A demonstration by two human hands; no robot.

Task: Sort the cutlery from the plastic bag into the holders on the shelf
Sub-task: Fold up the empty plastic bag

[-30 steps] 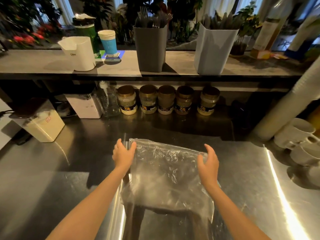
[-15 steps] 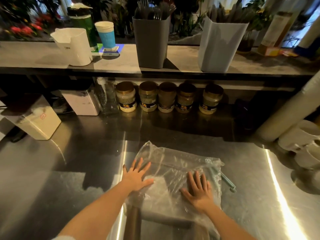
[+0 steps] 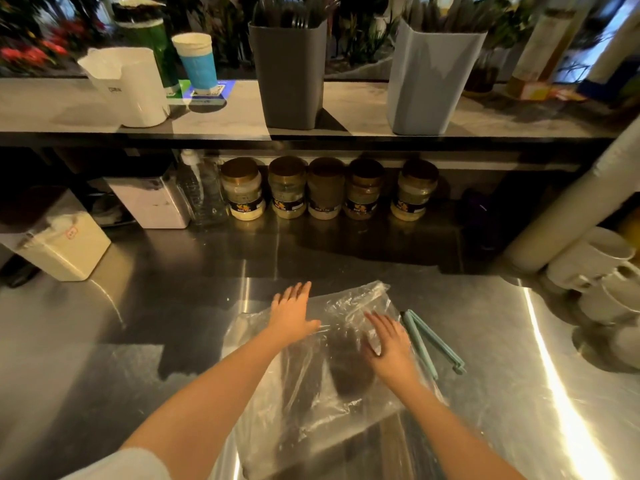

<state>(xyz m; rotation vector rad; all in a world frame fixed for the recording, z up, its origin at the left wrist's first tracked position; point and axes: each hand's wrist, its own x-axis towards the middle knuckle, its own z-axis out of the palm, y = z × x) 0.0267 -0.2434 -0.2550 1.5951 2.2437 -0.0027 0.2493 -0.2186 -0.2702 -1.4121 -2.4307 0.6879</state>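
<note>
A clear plastic bag (image 3: 332, 393) lies flat on the steel counter (image 3: 138, 323); I see no cutlery inside it. My left hand (image 3: 292, 315) lies flat on the bag's far left part, fingers straight. My right hand (image 3: 389, 344) presses flat on the bag's right side, fingers straight. On the shelf (image 3: 225, 119) above stand a dark grey holder (image 3: 289, 74) with forks and a light blue-grey holder (image 3: 431, 77) with dark cutlery handles.
A teal bag clip (image 3: 429, 341) lies right of the bag. Several spice jars (image 3: 325, 188) line the back under the shelf. White mugs (image 3: 602, 271) stack at the right, a pale tube (image 3: 568, 202) leans there. White containers (image 3: 62, 244) sit at left.
The bag went from held up by both hands to lying flat. Since half a second ago my left hand slid farther up the bag and my right moved toward its right edge.
</note>
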